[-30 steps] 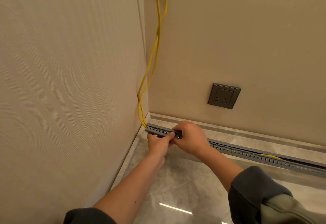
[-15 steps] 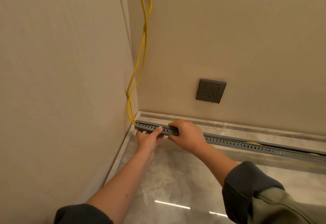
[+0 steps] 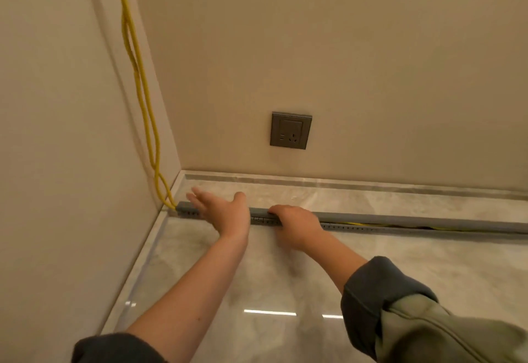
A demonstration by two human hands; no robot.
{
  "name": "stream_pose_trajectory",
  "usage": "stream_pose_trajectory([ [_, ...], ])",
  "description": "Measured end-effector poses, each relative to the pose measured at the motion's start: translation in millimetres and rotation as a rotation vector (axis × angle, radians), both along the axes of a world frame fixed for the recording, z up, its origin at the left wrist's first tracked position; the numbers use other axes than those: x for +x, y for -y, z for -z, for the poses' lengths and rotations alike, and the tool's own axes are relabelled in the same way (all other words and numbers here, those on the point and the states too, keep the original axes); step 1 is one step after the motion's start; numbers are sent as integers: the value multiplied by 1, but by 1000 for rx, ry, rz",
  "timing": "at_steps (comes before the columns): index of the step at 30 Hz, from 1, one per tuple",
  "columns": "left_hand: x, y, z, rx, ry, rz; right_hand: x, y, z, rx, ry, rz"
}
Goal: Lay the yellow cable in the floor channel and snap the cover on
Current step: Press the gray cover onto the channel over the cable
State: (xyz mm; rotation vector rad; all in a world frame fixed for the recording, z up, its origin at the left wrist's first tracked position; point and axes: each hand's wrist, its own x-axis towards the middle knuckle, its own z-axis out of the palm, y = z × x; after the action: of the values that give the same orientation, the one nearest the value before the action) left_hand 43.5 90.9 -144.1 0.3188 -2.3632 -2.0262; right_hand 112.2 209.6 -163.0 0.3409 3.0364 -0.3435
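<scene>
The left hand's fingers are spreading apart and lying flat, holding nothing, as the left hand is hovering over or pressing on the cover near the corner; actual contact cannot be made out through the blur. The right hand is curling its fingers together over the top of the grey cover, bearing down on it rather than gripping around it. The cover is sitting along the floor channel, whose perforated side is showing just below it, running from the left corner off to the right. The yellow cable is dropping down the wall corner and entering the channel's left end, and a stretch is peeking out through a gap to the right, where the cover looks unseated. The cover is probably light, stiff plastic that is flexing slightly along its length, best pressed from the top, working rightward. The cable, thin and springy, is likely needing tucking first.
</scene>
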Motion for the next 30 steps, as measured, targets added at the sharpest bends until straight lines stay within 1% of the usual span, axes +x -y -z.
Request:
stream_pose_trajectory([
  [2, 13, -18, -2, -129, -142, 169, 11, -15, -3, -63, 24, -43],
  [4, 28, -34, 3, -295, -206, 447, 26, -37, -7, -73, 41, -26],
  [6, 43, -49, 10, -534, -282, 738, 47, -66, -7, -34, 71, 21],
  [7, 50, -58, 14, -655, -343, 851, 59, -82, -7, -13, 86, 35],
  [8, 57, -66, 17, -756, -394, 939, 70, -97, -7, -1, 91, 44],
  [10, 72, -86, 22, -896, -466, 1043, 90, -124, -9, 4, 76, 52],
  [12, 83, -105, 29, -993, -516, 1067, 100, -144, -11, 39, 60, 37],
  [14, 91, -121, 34, -1050, -573, 1019, 103, -157, -11, 80, 58, 6],
  [16, 93, -132, 38, -1089, -591, 959, 103, -165, -10, 121, 48, -31],
  [19, 91, -144, 41, -1152, -595, 933, 98, -170, -8, 164, 28, -83],
  [21, 89, -150, 42, -1136, -574, 930, 94, -173, -8, 167, 41, -122],
  [26, 84, -155, 43, -1107, -564, 973, 78, -181, -15, 202, 150, -264],
  [30, 83, -157, 49, -1127, -639, 972, 69, -187, -24, 128, 191, -308],
])
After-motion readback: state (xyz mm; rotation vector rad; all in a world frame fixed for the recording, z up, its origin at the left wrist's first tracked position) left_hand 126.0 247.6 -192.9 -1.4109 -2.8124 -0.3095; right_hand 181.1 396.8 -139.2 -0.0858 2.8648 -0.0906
